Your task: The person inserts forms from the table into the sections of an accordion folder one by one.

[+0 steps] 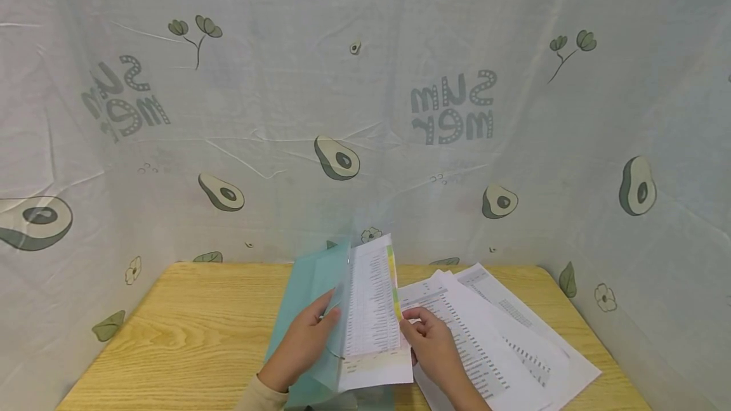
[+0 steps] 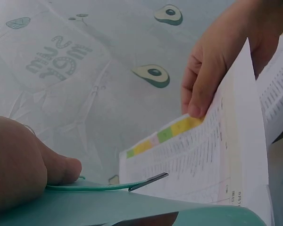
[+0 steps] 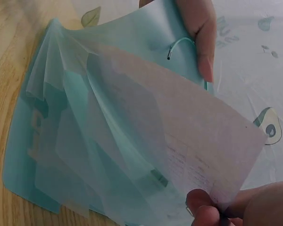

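A teal translucent expanding file folder stands spread in the middle of the table. My left hand grips its cover, thumb over the edge beside an elastic cord with a metal tip. Fanned accordion pockets show in the right wrist view. Between thumb and fingers, my right hand pinches the outer edge of a printed sheet. The sheet carries rows of text and a green, yellow and pink strip along that edge. Its inner side lies against the folder, partly behind the translucent plastic.
Several loose printed sheets overlap on the right part of the wooden table, partly beneath my right forearm. A pale curtain with avocado prints hangs behind the table and along both sides.
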A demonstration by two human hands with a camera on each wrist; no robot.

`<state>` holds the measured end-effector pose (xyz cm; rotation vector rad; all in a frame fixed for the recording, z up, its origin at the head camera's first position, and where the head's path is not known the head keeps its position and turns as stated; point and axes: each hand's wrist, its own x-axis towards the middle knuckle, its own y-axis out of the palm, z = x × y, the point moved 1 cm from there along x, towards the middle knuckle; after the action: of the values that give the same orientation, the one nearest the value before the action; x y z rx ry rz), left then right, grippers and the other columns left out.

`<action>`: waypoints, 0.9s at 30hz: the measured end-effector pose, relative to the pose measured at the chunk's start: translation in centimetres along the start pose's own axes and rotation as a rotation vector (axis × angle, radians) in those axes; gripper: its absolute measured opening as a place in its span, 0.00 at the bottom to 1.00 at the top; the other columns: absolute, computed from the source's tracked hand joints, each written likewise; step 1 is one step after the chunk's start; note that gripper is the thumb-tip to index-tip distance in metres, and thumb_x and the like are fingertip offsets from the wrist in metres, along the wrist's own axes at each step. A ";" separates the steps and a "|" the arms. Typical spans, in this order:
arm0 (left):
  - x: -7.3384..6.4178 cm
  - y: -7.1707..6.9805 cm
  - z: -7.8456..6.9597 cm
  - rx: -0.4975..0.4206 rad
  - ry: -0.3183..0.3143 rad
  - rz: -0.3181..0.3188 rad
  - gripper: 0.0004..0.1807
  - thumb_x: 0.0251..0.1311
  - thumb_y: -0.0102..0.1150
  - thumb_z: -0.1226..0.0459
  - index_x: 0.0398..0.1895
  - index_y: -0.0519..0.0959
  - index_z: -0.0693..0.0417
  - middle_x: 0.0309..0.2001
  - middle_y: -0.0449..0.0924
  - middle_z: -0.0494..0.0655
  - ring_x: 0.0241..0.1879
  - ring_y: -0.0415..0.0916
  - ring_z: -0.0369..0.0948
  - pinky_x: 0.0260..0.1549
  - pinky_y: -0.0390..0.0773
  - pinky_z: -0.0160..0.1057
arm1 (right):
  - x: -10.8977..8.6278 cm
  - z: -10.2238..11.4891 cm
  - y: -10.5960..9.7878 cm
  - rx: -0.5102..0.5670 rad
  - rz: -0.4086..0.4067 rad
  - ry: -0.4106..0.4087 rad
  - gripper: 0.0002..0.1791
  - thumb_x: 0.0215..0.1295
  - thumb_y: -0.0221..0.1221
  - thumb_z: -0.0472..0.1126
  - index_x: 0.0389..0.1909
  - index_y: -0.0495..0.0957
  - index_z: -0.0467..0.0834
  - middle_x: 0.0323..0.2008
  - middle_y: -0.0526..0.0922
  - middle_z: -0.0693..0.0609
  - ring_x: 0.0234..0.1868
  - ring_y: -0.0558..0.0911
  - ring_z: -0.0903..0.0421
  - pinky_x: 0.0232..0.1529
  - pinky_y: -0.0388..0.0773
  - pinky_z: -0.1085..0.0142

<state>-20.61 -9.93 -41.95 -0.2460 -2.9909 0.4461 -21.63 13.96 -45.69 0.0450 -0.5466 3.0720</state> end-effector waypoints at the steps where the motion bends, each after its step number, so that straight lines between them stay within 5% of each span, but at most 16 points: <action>1: 0.0 0.0 0.0 0.002 0.001 -0.004 0.29 0.80 0.49 0.59 0.79 0.62 0.58 0.73 0.68 0.61 0.60 0.75 0.51 0.59 0.72 0.59 | 0.0 0.0 0.0 -0.006 0.003 0.000 0.12 0.74 0.59 0.38 0.52 0.79 0.36 0.22 0.81 0.51 0.16 0.75 0.56 0.18 0.72 0.69; 17: -0.1 -0.2 -0.6 -0.030 -0.040 -0.035 0.29 0.81 0.46 0.60 0.80 0.60 0.60 0.77 0.61 0.60 0.77 0.54 0.60 0.70 0.58 0.66 | -0.7 1.5 -1.4 -0.103 0.049 0.015 0.10 0.71 0.62 0.44 0.36 0.83 0.40 0.18 0.80 0.53 0.17 0.75 0.56 0.18 0.67 0.69; 27: -0.1 0.2 -0.8 -0.059 -0.028 -0.019 0.29 0.81 0.46 0.62 0.80 0.59 0.62 0.78 0.59 0.60 0.79 0.50 0.59 0.72 0.54 0.64 | -0.9 1.6 -1.4 -0.083 0.066 0.031 0.12 0.74 0.59 0.42 0.42 0.82 0.37 0.24 0.84 0.52 0.20 0.79 0.56 0.20 0.73 0.69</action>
<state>-20.42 -9.50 -41.23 -0.2180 -3.0341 0.3625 -20.70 14.70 -43.75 -0.0231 -0.6873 3.1033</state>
